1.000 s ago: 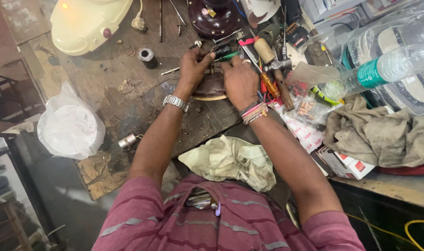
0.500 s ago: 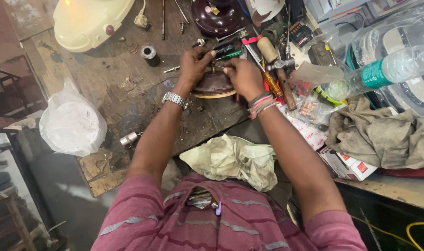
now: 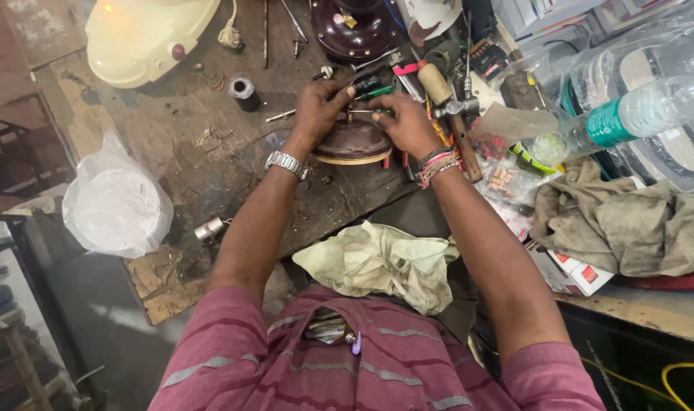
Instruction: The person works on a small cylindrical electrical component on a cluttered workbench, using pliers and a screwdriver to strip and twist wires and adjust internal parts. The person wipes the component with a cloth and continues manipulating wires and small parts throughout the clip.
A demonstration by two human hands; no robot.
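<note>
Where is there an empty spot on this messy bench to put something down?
Bare wood lies between the cream cover, the tape roll and the plastic bag, left of the left hand. Around the right hand, by the hammer and bottle, it is crowded.
</note>
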